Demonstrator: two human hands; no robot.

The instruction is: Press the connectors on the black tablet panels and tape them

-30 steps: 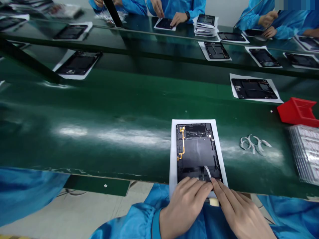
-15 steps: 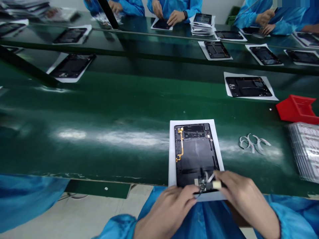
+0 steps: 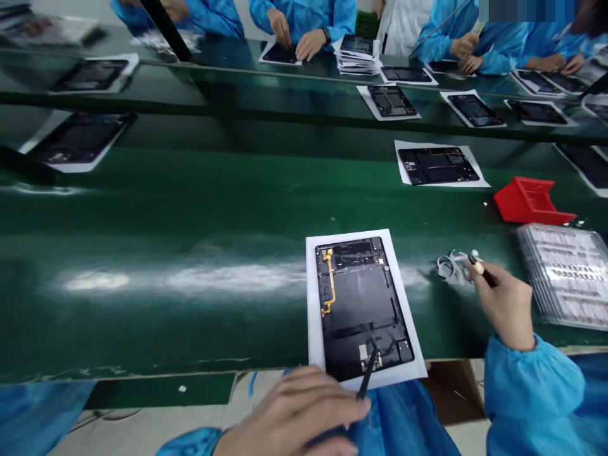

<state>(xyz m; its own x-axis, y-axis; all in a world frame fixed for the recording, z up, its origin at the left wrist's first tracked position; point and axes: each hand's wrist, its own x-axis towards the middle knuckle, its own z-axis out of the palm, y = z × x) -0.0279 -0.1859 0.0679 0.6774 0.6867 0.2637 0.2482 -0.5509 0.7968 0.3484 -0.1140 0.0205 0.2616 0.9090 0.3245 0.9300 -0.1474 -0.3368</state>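
An opened tablet housing, dark inside with an orange flex cable along its left side, lies on a white sheet at the table's front edge. My left hand is closed on black tweezers, whose tips point at the small parts near the housing's lower edge. To the right, my right hand grips a small black tool with a cream-coloured end. Its fingertips are beside curled white strips on the table; whether they also pinch a strip, I cannot tell.
A red bin and a stack of clear trays stand on the right. Another tablet housing lies on its sheet further back. Across the line, co-workers in blue sleeves handle similar housings. A dark post rises at upper left.
My right hand has moved from the housing's lower edge rightward to the curled strips. My left hand has drawn back toward me, with the tweezers now plainly visible. The view has shifted right.
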